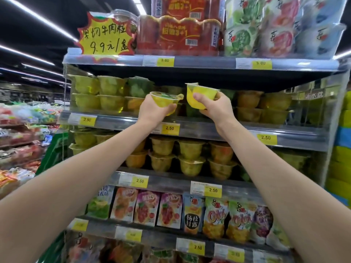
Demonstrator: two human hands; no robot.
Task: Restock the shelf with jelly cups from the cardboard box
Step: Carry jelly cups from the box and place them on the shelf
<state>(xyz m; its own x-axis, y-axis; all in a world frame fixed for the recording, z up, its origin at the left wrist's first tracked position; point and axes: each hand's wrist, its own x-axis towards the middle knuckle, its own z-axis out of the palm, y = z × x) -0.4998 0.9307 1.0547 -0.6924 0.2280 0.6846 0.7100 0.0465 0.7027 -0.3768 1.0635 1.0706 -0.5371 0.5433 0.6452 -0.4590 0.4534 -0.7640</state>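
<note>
Both arms reach up toward the second shelf [209,130] of a store rack. My left hand [154,109] grips a yellow jelly cup [163,101] from below, held level. My right hand [212,106] grips a second yellow jelly cup [199,95], tilted with its lid facing left. Both cups hover in front of a gap in the middle of that shelf, between stacked yellow-green cups [98,95] on the left and orange-brown cups [264,105] on the right. The cardboard box is out of view.
The shelf above carries red multipacks [180,35], bagged cups [275,29] and a yellow price sign [106,35]. Below, another shelf holds stacked jelly cups [190,158], then rows of jelly pouches [171,211]. An aisle of packaged snacks [20,139] lies left.
</note>
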